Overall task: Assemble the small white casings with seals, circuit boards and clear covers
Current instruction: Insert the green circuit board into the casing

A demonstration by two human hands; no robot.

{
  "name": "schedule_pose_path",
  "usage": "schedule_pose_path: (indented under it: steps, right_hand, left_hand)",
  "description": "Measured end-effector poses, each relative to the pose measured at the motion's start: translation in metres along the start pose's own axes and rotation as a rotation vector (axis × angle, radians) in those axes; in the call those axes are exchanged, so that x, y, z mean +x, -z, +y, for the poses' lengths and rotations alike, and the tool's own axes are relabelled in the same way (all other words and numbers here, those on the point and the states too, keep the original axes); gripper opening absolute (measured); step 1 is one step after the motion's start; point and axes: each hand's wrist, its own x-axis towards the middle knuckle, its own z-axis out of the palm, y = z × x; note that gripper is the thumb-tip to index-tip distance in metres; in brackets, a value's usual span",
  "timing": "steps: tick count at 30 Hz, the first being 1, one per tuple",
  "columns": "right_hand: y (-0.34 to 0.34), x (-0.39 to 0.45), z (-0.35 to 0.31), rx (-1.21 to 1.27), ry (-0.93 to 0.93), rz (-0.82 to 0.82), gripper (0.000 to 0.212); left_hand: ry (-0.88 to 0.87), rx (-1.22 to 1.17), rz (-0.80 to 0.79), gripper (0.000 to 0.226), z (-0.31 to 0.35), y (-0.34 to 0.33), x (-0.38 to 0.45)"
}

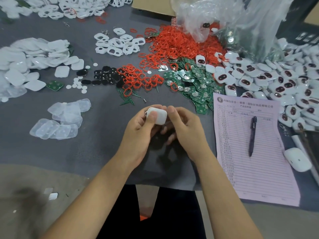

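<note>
Item in hand: one small white casing (157, 116), held above the grey table (103, 152) at its near middle, between your two hands. Your left hand (139, 128) curls round it, thumb pressed flat on its top face. Your right hand (183, 125) closes in from the other side, thumb tip against the casing's right edge, the other fingers curled underneath.

Just left of your hands: clear covers (60, 121), a loose overlapping cluster.

Beyond your hands, centre: red seals (174, 44), a large heap with a smaller spill nearer you; black parts (105, 76) beside that spill; small white discs (77, 84) scattered near them.

Right of centre: green circuit boards (195, 83), piled and partly under the seals.

Far right: finished white casings with dark windows (276, 87), a broad pile.

Far left: plain white shells (25, 61), heaped. Behind centre: white frames with cut-outs (117, 44).

Back right: crumpled clear plastic bag (229, 19).

Near right: pink printed form (252, 149) with a dark pen (252, 135) lying on it.
</note>
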Motion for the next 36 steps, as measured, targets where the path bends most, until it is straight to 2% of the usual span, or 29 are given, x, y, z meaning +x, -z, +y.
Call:
schedule_pose_path:
  steps: [3,7,13,15,18,19,22,25,29,32,36]
  right_hand:
    - [-0.006,0.004,-0.005,0.127,-0.053,-0.087,0.021]
    - [-0.008,0.008,-0.004,0.16,-0.098,-0.085,0.016]
    - [-0.009,0.011,-0.003,0.195,-0.145,-0.019,0.017]
    - [-0.007,0.011,-0.001,0.216,-0.142,-0.008,0.019]
    - [-0.003,0.01,0.002,0.236,-0.121,-0.005,0.021]
    - [-0.002,0.009,0.003,0.243,-0.112,-0.002,0.021]
    - [-0.001,0.009,0.005,0.263,-0.091,-0.006,0.021]
    - [0.0,0.009,0.006,0.261,-0.081,-0.026,0.022]
    - [-0.001,0.008,0.005,0.261,-0.061,-0.015,0.023]
    - [-0.003,0.002,0.006,0.174,-0.003,-0.001,0.028]
    - [0.001,-0.005,0.008,0.142,0.032,-0.062,0.019]
  left_hand:
    - [0.002,-0.015,-0.025,0.025,0.002,0.001,0.0]
    - [0.017,-0.037,-0.02,0.025,0.003,0.001,0.001]
    - [0.007,0.092,0.01,0.025,-0.001,0.002,0.001]
    - [-0.042,0.235,0.015,0.028,0.0,0.002,-0.001]
    - [-0.198,0.645,0.033,0.034,-0.001,0.009,-0.001]
    - [-0.209,0.682,0.03,0.034,0.0,0.011,0.0]
    - [-0.105,0.534,-0.054,0.032,0.005,0.014,0.001]
    - [-0.101,0.472,-0.119,0.028,0.009,0.016,0.0]
    - [-0.133,0.439,-0.079,0.025,0.005,0.016,-0.002]
    - [-0.179,0.447,-0.016,0.022,0.001,0.015,-0.004]
    - [-0.134,0.344,0.021,0.021,0.002,0.013,-0.003]
